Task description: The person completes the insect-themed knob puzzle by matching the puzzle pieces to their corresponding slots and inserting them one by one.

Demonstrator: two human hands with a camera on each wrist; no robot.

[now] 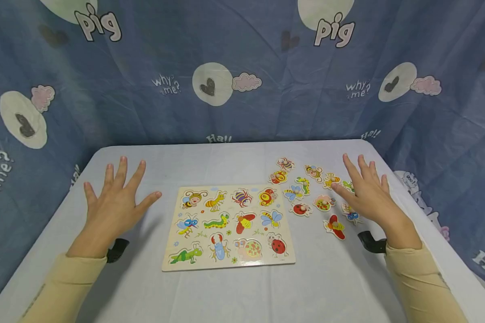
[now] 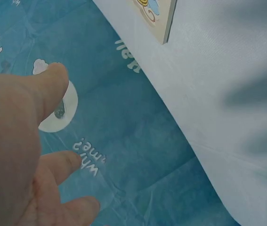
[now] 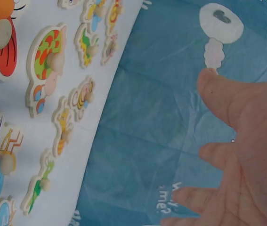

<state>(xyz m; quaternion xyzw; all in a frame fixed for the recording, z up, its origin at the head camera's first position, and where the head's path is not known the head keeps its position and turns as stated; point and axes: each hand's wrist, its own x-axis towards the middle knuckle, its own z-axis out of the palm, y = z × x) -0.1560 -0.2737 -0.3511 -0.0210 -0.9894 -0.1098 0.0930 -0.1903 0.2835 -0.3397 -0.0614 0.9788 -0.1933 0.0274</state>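
Both hands are raised over the white table with fingers spread, holding nothing. My left hand (image 1: 115, 206) is left of a wooden insect puzzle board (image 1: 228, 229), whose corner (image 2: 161, 28) enters the left wrist view. Over the right side hovers my right hand (image 1: 369, 195), overlapping a few loose insect pieces in the head view. Among those pieces are a red-winged one (image 1: 335, 227), a ladybug (image 1: 301, 209) and a snail (image 3: 48, 61). Small round wooden knobs show on them in the right wrist view, for instance on the green grasshopper piece (image 3: 40, 186).
A white cloth covers the table (image 1: 230, 296). Behind it hangs a blue printed curtain (image 1: 242, 112), which also falls along both sides. Dark wrist camera mounts (image 1: 117, 250) sit under the wrists. The loose pieces are scattered right of the board, toward the far edge.
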